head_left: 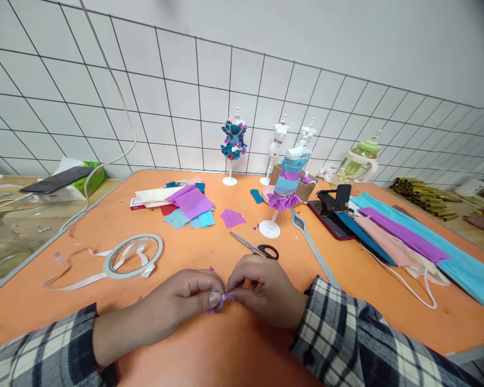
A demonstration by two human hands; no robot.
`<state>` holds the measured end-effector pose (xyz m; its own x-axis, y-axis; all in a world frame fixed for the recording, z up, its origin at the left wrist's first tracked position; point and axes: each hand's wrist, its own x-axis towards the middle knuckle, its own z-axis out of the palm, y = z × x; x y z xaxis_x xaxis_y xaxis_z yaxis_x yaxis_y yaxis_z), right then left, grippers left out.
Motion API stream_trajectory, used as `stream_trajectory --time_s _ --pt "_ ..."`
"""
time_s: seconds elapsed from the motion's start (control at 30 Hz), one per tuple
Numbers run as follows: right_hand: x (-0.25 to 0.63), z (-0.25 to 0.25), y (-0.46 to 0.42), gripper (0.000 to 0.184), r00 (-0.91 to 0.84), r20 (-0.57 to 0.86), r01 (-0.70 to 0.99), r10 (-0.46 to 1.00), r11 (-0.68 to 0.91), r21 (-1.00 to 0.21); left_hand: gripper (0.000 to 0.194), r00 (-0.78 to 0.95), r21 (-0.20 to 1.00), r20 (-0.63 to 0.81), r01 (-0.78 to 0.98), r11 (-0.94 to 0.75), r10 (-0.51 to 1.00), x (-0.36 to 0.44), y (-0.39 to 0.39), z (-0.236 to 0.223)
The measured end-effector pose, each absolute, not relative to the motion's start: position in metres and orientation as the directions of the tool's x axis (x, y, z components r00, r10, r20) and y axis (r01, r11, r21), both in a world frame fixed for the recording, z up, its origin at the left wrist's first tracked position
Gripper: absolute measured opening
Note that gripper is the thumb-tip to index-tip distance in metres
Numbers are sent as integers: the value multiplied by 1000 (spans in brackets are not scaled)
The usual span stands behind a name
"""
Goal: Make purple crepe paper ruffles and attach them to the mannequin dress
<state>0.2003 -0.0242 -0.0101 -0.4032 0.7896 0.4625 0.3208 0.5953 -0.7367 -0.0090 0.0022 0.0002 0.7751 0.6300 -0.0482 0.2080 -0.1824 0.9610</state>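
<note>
Between my fingertips, low in the middle of the head view, is a small crumpled piece of purple paper (pixel 218 307). My left hand (pixel 187 296) pinches it between thumb and forefinger. The fingers of my right hand (pixel 262 290) are also pinched at its right end, partly hiding it. Black-handled scissors (pixel 262 249) lie just beyond my right hand, blades toward the left. A roll of white tape (pixel 159 252) with a loose strip rests left of my hands. Farther back stands a small white mannequin in a blue and purple paper dress (pixel 288 184).
Purple and blue paper pieces (pixel 191 201) lie at the back left. More small mannequins (pixel 234 141) stand along the tiled wall. To the right are a phone (pixel 331 219), long coloured paper strips (pixel 403 236), a grey measuring tape (pixel 312 244) and a green-lidded bottle (pixel 358 161).
</note>
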Motion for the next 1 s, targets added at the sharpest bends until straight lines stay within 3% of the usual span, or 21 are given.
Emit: stream_trajectory --time_s 0.33,0.43,0.57,0.7,0.8,0.9,1.0 --pt "200 -13 -26 12 -495 570 201 656 725 -659 43 812 969 -149 235 -82 565 -10 -1 0" --pt "200 -10 -27 7 -490 542 225 683 700 -678 45 771 974 -117 212 -79 625 -10 2 0" --pt "200 -8 -27 4 -377 440 337 815 563 -754 34 604 905 80 289 -312 793 -13 3 3" --pt "198 -11 -27 8 -265 386 423 884 466 -777 26 618 642 318 418 -643 719 -15 0 3" --pt "198 -14 -27 12 -280 340 411 898 432 -803 16 644 519 392 435 -736 657 -13 -2 0" --pt "198 -16 -28 19 -300 271 374 914 374 -848 15 687 519 401 374 -768 606 -11 0 -2" --pt "199 -15 -27 28 -343 191 258 920 288 -922 21 720 625 373 270 -732 585 -10 0 -1"
